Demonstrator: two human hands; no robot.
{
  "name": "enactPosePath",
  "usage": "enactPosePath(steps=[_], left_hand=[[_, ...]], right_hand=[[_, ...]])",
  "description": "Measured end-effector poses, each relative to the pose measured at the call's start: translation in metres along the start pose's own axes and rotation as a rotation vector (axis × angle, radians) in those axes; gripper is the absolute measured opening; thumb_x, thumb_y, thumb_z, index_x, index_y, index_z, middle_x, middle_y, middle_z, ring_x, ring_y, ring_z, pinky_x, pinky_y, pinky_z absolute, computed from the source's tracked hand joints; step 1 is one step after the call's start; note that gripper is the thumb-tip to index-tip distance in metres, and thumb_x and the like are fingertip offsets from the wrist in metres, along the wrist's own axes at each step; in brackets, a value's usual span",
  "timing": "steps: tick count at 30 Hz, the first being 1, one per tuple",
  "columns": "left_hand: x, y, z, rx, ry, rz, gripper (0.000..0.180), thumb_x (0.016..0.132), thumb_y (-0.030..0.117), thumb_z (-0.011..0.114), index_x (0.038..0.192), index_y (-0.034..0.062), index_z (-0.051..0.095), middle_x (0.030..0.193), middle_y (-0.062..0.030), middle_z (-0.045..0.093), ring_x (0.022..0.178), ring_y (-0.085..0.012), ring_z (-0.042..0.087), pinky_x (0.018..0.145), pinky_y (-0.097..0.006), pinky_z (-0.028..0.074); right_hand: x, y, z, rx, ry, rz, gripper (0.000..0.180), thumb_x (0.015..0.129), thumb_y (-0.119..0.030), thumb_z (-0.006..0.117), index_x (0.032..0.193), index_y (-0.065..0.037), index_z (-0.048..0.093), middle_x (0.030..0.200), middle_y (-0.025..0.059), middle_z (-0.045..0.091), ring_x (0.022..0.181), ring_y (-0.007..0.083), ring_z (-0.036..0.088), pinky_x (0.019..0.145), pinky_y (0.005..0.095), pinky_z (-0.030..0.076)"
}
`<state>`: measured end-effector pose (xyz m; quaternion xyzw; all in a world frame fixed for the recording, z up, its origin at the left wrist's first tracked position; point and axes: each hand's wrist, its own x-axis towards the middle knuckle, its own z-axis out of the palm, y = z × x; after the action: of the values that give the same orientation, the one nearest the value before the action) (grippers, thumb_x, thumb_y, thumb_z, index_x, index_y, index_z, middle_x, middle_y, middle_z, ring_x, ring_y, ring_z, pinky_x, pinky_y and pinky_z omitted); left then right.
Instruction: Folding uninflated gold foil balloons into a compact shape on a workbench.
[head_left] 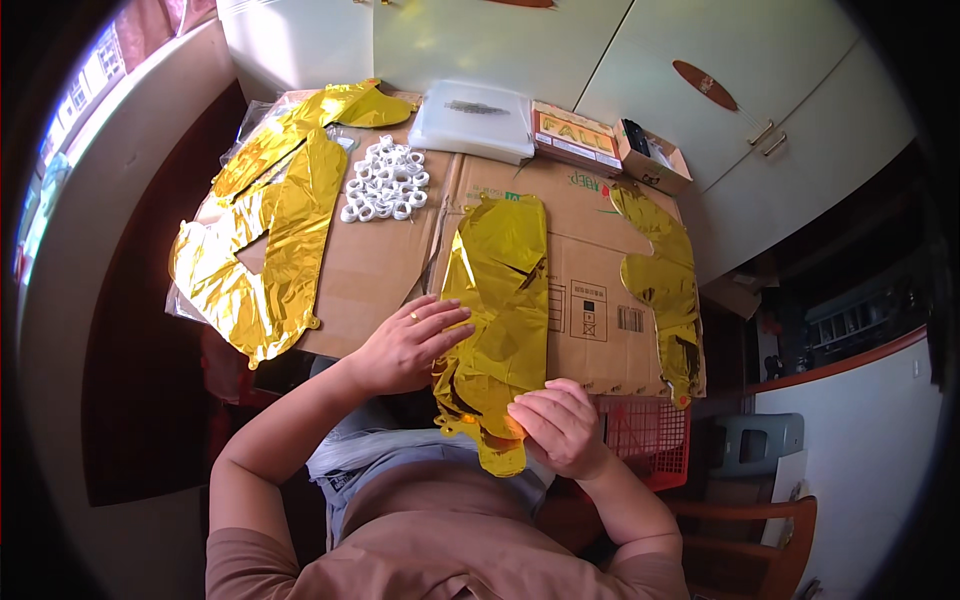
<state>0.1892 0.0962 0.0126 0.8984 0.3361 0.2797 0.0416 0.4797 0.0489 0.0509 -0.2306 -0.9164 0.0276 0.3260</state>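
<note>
A flat gold foil balloon (500,290) lies lengthwise on the brown cardboard sheet (380,270) in front of me. My left hand (410,345), with a ring on one finger, rests flat on the balloon's left edge, fingers spread. My right hand (560,425) pinches the crumpled near end of the same balloon, which hangs over the cardboard's front edge.
More gold foil balloons lie at the left (265,225) and right (665,280). A pile of small white rolls (385,182), a clear plastic box (475,120) and two small cartons (575,135) sit at the back. A red basket (650,435) stands below right.
</note>
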Motion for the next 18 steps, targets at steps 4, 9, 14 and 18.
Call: enactPosePath(steps=[4,9,14,18], left_hand=[[0.009,-0.002,0.001,-0.147,-0.120,0.142,0.062,0.078,0.012,0.072,0.137,0.0055,0.056,0.147,-0.0169,0.051,0.139,-0.0351,0.046,0.114,-0.051,0.036],[0.009,-0.003,0.011,-0.323,-0.234,0.254,0.068,0.072,0.016,0.071,0.136,0.0015,0.054,0.143,-0.0200,0.051,0.139,-0.0370,0.044,0.117,-0.051,0.032],[0.011,-0.012,-0.014,-0.747,-0.392,0.002,0.077,0.071,0.016,0.067,0.143,-0.0032,0.047,0.148,-0.0224,0.048,0.140,-0.0351,0.043,0.118,-0.046,0.033],[0.048,0.009,-0.031,-1.364,-0.389,-0.317,0.068,0.078,0.005,0.050,0.146,-0.0036,0.046,0.149,-0.0188,0.050,0.142,-0.0286,0.041,0.118,-0.039,0.031]], right_hand=[[0.005,-0.002,-0.010,0.073,-0.065,-0.023,0.026,0.081,-0.013,0.071,0.106,-0.005,0.068,0.099,0.0070,0.069,0.088,0.0218,0.067,0.086,0.0415,0.052],[0.013,-0.008,-0.025,0.101,-0.122,-0.046,0.022,0.083,-0.012,0.071,0.103,-0.004,0.069,0.097,0.0071,0.070,0.085,0.0212,0.069,0.084,0.0398,0.052],[0.012,-0.010,-0.034,0.106,-0.122,-0.033,0.021,0.084,-0.012,0.070,0.103,-0.003,0.069,0.098,0.0079,0.070,0.087,0.0213,0.069,0.083,0.0387,0.053],[0.009,-0.012,-0.031,0.117,-0.133,-0.029,0.021,0.084,-0.013,0.070,0.103,-0.003,0.069,0.098,0.0080,0.071,0.087,0.0210,0.070,0.084,0.0391,0.053]])
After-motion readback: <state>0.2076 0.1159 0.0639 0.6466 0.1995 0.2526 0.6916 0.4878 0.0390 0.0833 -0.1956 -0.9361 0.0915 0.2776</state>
